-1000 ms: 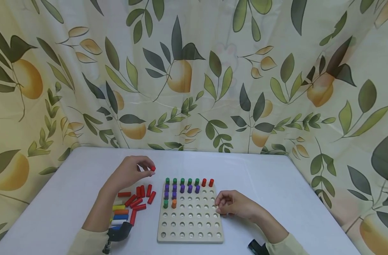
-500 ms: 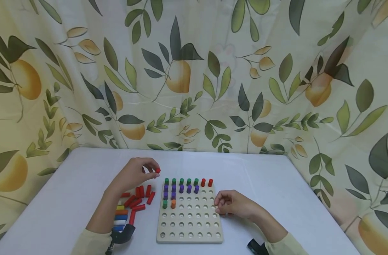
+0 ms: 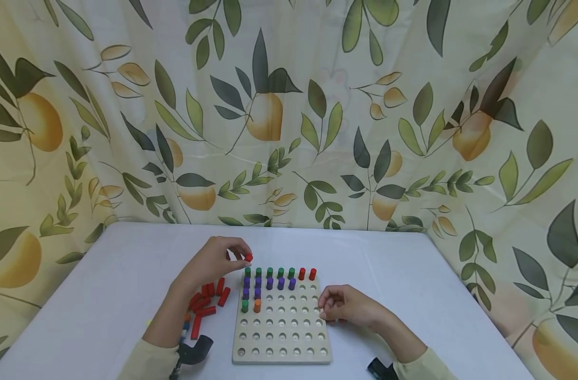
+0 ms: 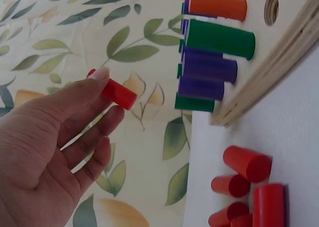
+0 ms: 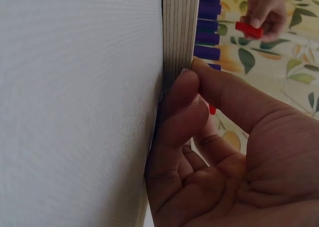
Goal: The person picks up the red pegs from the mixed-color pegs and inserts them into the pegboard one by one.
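Note:
My left hand (image 3: 217,259) pinches a red peg (image 4: 119,94) between thumb and forefinger, above the far left corner of a wooden pegboard (image 3: 276,328). Its other fingers are loosely bent. On the board, the far row holds green pegs (image 3: 269,273) and two red pegs at its right end. Purple pegs (image 3: 269,284) fill parts of the two rows nearer me, with one green and one orange peg (image 3: 257,306) in the row after. My right hand (image 3: 348,305) grips the board's right edge, thumb on top and curled fingers against the side (image 5: 178,32).
Several loose red pegs (image 3: 205,311) lie on the white table (image 3: 365,264) left of the board. Blue and other coloured pegs there are partly hidden by my left forearm. A patterned curtain (image 3: 289,174) hangs behind the table.
My left hand has moved right with the red peg, from left of the board to over its far left corner. The right hand has stayed at the board's edge.

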The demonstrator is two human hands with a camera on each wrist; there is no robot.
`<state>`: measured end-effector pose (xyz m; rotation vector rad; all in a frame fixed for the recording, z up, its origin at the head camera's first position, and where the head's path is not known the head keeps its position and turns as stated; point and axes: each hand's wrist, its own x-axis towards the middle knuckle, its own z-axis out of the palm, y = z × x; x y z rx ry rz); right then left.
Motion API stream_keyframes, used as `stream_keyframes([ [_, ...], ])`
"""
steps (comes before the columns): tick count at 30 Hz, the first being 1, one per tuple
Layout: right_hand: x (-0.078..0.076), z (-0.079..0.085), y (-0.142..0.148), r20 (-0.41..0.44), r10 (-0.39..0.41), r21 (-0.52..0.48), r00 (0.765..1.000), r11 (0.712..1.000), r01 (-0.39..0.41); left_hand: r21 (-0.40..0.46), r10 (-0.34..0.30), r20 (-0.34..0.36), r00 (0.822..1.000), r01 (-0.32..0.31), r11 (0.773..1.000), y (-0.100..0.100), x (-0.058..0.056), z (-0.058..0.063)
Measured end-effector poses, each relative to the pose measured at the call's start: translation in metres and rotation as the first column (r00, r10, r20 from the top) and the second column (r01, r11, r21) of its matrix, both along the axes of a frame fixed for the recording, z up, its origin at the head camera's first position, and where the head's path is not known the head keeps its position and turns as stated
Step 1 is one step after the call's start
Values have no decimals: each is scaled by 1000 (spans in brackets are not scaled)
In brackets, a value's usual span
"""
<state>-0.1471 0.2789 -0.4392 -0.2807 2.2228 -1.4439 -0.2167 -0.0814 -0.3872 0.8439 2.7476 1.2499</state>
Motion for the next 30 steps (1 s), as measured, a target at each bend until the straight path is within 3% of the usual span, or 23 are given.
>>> stream_keyframes([
  [8,-2,-1,-2,-6,2,18,1000,1000,-2,6,-61,-1,998,61,998,12,3,0],
  [17,-1,1,-3,-8,-2,19,1000,1000,2,-8,-59,22,998,60,998,27,3,0],
  [30,0,0,-2,-7,-9,19,1000,1000,9,38,-126,47,991,124,992,45,1,-7],
])
